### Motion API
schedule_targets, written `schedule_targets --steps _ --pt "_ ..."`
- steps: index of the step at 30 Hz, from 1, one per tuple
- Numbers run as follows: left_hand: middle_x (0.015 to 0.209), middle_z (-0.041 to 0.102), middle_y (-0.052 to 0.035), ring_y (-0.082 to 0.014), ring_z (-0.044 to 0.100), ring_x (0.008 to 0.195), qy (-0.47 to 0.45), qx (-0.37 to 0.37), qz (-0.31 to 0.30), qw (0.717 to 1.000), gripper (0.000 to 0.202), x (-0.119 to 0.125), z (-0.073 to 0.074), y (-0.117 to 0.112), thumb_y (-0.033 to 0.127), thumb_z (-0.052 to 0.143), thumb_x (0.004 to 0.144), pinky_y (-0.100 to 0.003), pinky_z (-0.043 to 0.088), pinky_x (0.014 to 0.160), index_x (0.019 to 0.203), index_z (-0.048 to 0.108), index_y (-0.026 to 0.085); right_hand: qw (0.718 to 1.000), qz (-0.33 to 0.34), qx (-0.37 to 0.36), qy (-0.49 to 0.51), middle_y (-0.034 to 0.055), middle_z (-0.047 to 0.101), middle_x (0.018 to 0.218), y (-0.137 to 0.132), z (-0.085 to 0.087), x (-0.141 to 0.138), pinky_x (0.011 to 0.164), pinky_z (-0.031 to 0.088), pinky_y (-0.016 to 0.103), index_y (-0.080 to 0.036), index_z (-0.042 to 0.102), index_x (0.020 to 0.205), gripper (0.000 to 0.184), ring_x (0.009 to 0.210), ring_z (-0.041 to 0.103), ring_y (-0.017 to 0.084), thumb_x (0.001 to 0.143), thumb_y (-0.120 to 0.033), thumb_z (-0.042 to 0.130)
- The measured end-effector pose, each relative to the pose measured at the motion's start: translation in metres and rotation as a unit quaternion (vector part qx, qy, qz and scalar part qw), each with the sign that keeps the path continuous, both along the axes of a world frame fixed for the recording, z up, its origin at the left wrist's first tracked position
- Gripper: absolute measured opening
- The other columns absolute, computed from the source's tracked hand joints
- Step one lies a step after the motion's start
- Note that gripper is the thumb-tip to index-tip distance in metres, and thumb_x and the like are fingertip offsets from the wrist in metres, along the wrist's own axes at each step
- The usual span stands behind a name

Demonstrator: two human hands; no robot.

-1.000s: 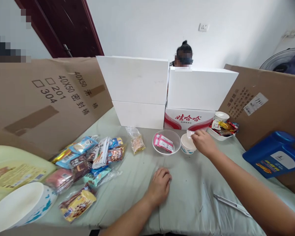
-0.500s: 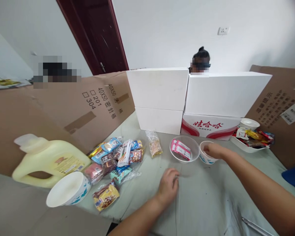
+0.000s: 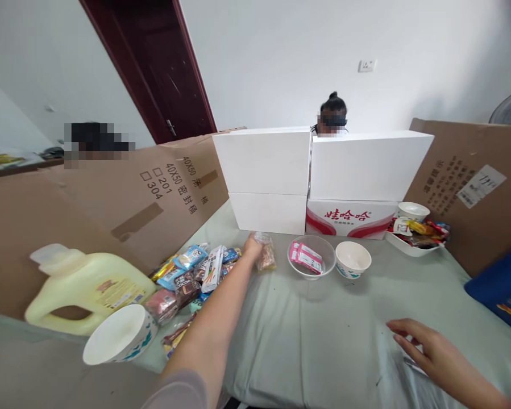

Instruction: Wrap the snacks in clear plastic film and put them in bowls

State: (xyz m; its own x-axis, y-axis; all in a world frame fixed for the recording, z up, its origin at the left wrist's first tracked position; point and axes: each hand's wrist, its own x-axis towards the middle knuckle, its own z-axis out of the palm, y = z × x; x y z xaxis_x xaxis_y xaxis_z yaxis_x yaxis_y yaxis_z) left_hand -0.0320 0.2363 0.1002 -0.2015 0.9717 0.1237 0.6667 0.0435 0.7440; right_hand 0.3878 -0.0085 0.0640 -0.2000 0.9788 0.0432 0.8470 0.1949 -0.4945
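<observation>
My left hand (image 3: 252, 247) stretches far across the cloth, its fingers closed at the upper left of a clear plastic bag of brownish-yellow food (image 3: 267, 260). The fingertips are partly hidden, and the bag lies on the table. My right hand (image 3: 426, 343) hovers above the cloth at the front right, fingers bent and a little apart, with nothing in it. Below it a thin metal item (image 3: 415, 366) is partly covered by the hand. Between the hands stand a clear bowl (image 3: 317, 272) with pink sachets (image 3: 310, 259) and a white paper bowl (image 3: 353, 258).
Wrapped snacks (image 3: 187, 284) lie in a pile at the left, near a tipped paper bowl (image 3: 121, 335) and a pale yellow jug (image 3: 106, 284). White boxes (image 3: 264, 187) and cardboard panels (image 3: 165, 193) wall the table. A snack tray (image 3: 415, 244) stands at the right. Two people are behind.
My left hand has reached forward to the clear bag from the table's middle. My right hand has left the paper bowl and come back towards the front right. The view has shifted slightly.
</observation>
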Motion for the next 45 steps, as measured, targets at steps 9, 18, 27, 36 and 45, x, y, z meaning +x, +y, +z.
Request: schedule_targets --steps 9,18,27,36,45 --pt "0.132 0.050 -0.0141 -0.0313 0.045 0.126 0.150 -0.014 -0.153 0.977 0.048 0.024 -0.051 -0.125 0.030 0.070 0.078 -0.045 0.037 0.107 0.123 0.060 0.018 0.973 -0.036 0.188 -0.130 0.0056 0.070 0.103 -0.072 -0.083 0.053 0.078 0.055 0.037 -0.029 0.067 0.113 0.034 0.090 0.067 0.023 0.090 -0.043 0.046" --pt "0.159 0.008 -0.0155 -0.0350 0.024 0.143 0.171 -0.022 -0.334 0.927 0.094 0.066 -0.070 -0.253 0.019 0.066 0.074 -0.048 0.039 0.109 0.152 0.014 0.018 0.986 -0.089 0.138 -0.032 0.0072 0.066 0.101 -0.040 -0.051 -0.043 0.070 0.056 0.032 -0.024 0.059 0.118 0.036 0.084 0.067 0.019 0.096 -0.032 0.032" --pt "0.115 0.061 -0.0129 -0.0249 0.068 0.094 0.164 0.166 -0.258 0.938 0.028 0.069 -0.083 -0.271 0.027 0.054 0.090 -0.037 0.061 0.076 0.117 0.054 0.019 0.991 -0.060 0.119 0.011 0.0080 0.066 0.104 -0.038 -0.019 -0.126 0.065 0.053 0.028 -0.020 0.051 0.123 0.034 0.081 0.068 0.018 0.097 -0.021 0.030" --pt "0.098 0.063 -0.0110 -0.0217 0.065 0.089 0.056 0.128 -0.259 0.956 0.027 0.099 -0.079 -0.279 0.023 0.043 0.093 -0.036 0.057 0.076 0.119 0.049 0.017 0.990 0.067 0.002 -0.127 0.0022 0.064 0.092 -0.044 0.009 -0.143 0.055 0.041 0.023 -0.024 0.058 0.114 0.040 0.067 0.066 0.014 0.084 -0.003 0.042" --pt "0.070 0.061 -0.0015 -0.0153 0.060 0.063 -0.153 0.011 -0.148 0.977 0.026 0.066 -0.073 -0.225 0.041 0.046 0.092 -0.028 0.051 0.062 0.089 0.060 0.019 0.983 -0.073 0.089 -0.142 0.0074 0.068 0.091 -0.051 -0.029 -0.046 0.072 0.049 0.035 -0.022 0.065 0.103 0.029 0.081 0.066 0.022 0.093 -0.026 0.039"
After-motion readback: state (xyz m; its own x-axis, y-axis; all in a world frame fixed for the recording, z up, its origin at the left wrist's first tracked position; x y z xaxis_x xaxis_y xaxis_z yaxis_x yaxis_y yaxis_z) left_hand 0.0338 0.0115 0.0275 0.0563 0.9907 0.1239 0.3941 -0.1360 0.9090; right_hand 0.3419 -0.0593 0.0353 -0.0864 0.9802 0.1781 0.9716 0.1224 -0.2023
